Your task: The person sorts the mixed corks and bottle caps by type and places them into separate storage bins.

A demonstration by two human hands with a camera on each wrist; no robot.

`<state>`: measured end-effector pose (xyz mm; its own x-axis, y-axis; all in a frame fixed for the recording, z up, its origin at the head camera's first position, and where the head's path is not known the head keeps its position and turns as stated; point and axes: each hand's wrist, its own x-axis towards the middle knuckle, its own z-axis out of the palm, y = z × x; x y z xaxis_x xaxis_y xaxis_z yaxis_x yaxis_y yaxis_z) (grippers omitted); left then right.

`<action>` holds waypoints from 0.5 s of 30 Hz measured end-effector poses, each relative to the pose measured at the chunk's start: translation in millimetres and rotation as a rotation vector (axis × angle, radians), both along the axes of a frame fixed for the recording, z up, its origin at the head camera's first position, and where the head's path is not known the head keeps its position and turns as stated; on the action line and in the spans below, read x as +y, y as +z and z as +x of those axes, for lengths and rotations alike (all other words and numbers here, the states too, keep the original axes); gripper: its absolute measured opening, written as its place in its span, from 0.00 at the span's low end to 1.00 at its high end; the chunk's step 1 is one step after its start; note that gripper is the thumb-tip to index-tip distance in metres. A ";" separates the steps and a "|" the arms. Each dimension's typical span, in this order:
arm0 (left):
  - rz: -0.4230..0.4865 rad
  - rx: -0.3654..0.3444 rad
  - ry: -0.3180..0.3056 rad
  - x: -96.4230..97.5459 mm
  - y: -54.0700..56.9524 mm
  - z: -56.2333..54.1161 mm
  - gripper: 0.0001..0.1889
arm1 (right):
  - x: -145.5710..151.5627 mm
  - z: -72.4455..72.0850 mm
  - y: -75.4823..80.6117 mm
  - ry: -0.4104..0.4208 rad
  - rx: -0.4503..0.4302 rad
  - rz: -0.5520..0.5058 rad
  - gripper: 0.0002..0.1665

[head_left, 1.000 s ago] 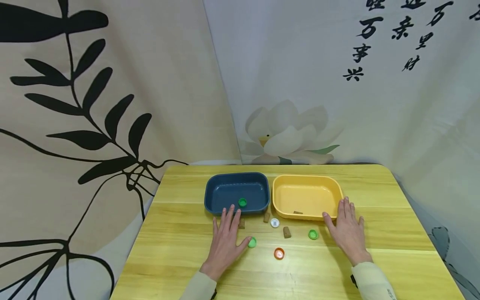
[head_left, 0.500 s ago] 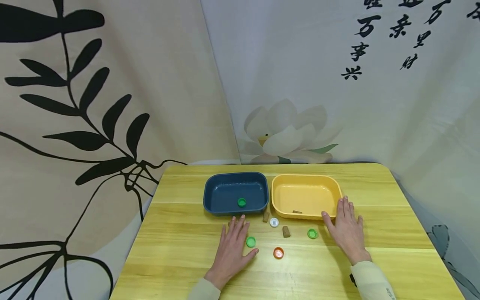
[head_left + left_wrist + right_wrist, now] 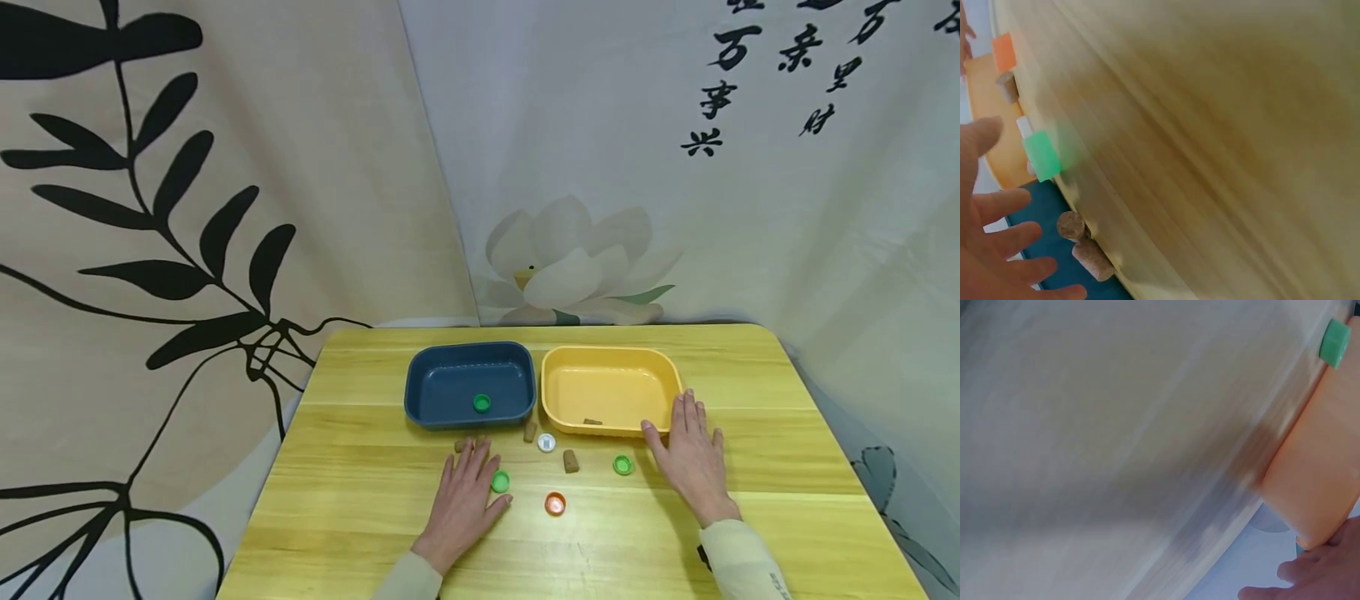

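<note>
My left hand (image 3: 463, 502) is spread, palm down, over the table in front of the blue tray (image 3: 420, 421). Its fingers are straight and hold nothing. Two corks (image 3: 1071, 225) lie just beyond its fingertips, one (image 3: 1093, 260) on its side. Beside its index finger and thumb is a green bottle cap (image 3: 500, 482). My right hand (image 3: 695, 462) rests with straight fingers at the front right corner of the yellow tray (image 3: 670, 392). A green cap (image 3: 482, 403) sits inside the blue tray, and a cork (image 3: 592, 422) lies in the yellow one.
Between the hands lie a white cap (image 3: 547, 442), an orange-red cap (image 3: 555, 503), another green cap (image 3: 622, 465) and a cork (image 3: 571, 461). One more cork (image 3: 530, 431) stands near the gap between the trays. A printed cloth (image 3: 337, 208) hangs behind the table (image 3: 600, 558).
My left hand has drawn back from the blue tray's front rim, toward me and slightly right, baring a cork there. My right hand stays at the yellow tray.
</note>
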<state>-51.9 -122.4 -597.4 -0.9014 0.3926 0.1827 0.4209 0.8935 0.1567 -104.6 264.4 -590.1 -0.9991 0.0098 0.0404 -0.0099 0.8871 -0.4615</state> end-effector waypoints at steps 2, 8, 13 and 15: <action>-0.012 0.028 -0.012 -0.4 -2.2 -2.5 0.31 | -0.2 -0.2 -0.6 -0.001 0.002 0.001 0.55; -0.076 0.068 -0.035 -1.4 -8.2 -6.9 0.22 | 0.0 -0.3 -2.3 -0.001 0.014 -0.005 0.54; -0.069 0.049 -0.035 -2.2 -8.0 -6.3 0.20 | 0.0 -0.3 -2.2 -0.002 0.017 -0.011 0.54; -0.041 0.040 -0.026 -2.6 -4.6 -5.7 0.20 | 0.1 -0.2 -1.4 -0.003 0.009 -0.009 0.54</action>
<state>-57.6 -125.0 -602.0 -0.8831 0.4237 0.2017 0.4492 0.8875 0.1025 -104.7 264.5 -591.4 -0.9987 0.0133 0.0488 -0.0112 0.8827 -0.4697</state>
